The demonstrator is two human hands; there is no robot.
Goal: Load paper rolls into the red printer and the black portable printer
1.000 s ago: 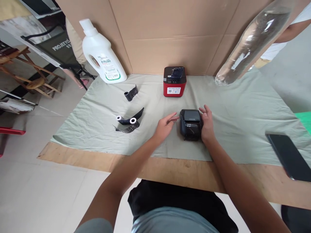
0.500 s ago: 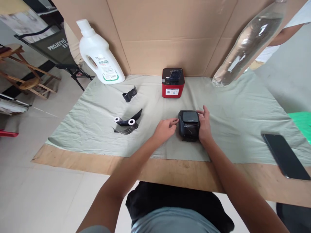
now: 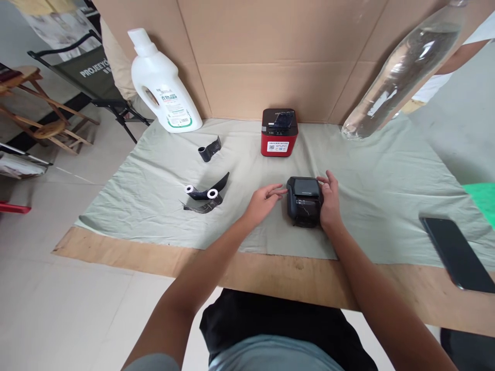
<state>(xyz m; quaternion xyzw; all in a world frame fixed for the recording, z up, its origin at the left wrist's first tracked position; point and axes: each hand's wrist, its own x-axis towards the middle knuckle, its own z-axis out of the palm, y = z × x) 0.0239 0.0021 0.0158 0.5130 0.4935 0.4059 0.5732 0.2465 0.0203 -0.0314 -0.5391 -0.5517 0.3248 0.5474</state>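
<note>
A small black printer (image 3: 303,200) sits on the pale green cloth (image 3: 154,175) near the table's front. My right hand (image 3: 330,202) lies against its right side, fingers curved over the top corner. My left hand (image 3: 264,202) is just left of it, fingers stretched out, the tips touching the printer's left edge. Behind it stands a red and black printer (image 3: 279,132).
Two black ribbon rolls with white cores (image 3: 204,195) and a smaller black roll (image 3: 209,150) lie to the left. A white detergent bottle (image 3: 162,85) stands at the back left, a clear plastic bottle (image 3: 398,72) leans at the back right. A dark phone (image 3: 456,253) lies at the right edge.
My left hand's fingers curled against the printer's left side half a second ago and are stretched out again. The right hand has stayed on the printer. The camera shifted slightly.
</note>
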